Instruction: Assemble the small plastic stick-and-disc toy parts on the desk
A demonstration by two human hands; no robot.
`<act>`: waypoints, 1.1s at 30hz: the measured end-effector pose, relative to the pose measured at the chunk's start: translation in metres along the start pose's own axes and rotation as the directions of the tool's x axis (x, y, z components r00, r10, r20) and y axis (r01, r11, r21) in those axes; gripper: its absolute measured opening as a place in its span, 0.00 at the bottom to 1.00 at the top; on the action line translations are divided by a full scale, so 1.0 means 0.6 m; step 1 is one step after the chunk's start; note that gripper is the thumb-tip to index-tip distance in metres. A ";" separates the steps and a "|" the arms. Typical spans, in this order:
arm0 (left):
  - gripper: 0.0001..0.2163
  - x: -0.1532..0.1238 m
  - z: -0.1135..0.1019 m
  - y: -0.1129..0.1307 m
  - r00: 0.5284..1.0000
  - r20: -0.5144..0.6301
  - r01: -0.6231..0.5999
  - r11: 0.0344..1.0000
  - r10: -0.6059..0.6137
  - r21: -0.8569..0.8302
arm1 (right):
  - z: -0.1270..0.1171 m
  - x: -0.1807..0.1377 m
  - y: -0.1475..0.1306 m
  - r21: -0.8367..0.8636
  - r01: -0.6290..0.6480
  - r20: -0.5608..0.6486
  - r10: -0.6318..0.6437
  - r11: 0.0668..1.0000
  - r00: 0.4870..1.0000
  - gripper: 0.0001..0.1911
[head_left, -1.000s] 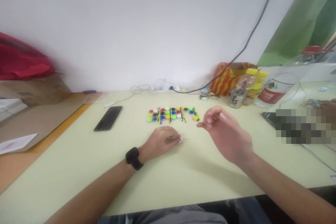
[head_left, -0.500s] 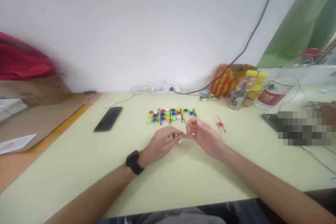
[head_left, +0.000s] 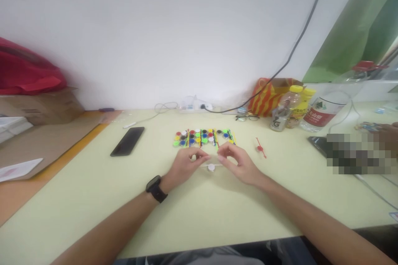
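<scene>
My left hand and my right hand rest on the pale green table, fingers pinched towards each other. Between them lies a small white spinning top on a thin stick; each hand pinches one end of that stick. Just beyond my fingers stands a block of many coloured tops laid in rows. A single red top lies to the right of my right hand. A black watch is on my left wrist.
A black phone lies at the left. Bottles, glasses, a striped bag and a power strip line the wall. Another person's hand is at the far right. Cardboard boxes sit left.
My right hand came down from mid-air to the table, leaving a red top at the right. Both hands now pinch the ends of the white top's stick.
</scene>
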State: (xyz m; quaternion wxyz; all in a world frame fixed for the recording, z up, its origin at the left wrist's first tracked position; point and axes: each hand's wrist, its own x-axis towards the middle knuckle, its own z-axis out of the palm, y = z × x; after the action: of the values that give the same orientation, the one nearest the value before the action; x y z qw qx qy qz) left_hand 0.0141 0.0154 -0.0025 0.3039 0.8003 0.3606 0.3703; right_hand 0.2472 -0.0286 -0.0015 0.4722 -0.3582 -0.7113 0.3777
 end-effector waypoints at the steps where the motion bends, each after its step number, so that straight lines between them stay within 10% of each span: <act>1: 0.12 0.002 -0.002 -0.004 1.000 -0.018 -0.005 1.000 0.006 0.026 | -0.002 -0.001 0.005 -0.115 0.011 0.016 -0.010 0.993 1.000 0.10; 12: 0.09 0.001 -0.010 -0.009 0.966 0.258 0.014 0.999 -0.026 0.048 | 0.004 -0.007 0.027 -0.317 -0.130 0.194 0.199 0.940 0.961 0.08; 33: 0.15 0.007 0.013 -0.022 0.939 0.249 0.285 0.943 -0.238 -0.174 | 0.011 0.006 0.046 -0.262 -0.113 0.145 0.155 0.958 0.977 0.06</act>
State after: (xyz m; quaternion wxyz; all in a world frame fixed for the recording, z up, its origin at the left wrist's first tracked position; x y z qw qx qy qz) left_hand 0.0177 0.0243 -0.0154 0.4710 0.7454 0.3872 0.2693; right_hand 0.2441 -0.0144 -0.0258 0.3359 -0.4307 -0.7639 0.3437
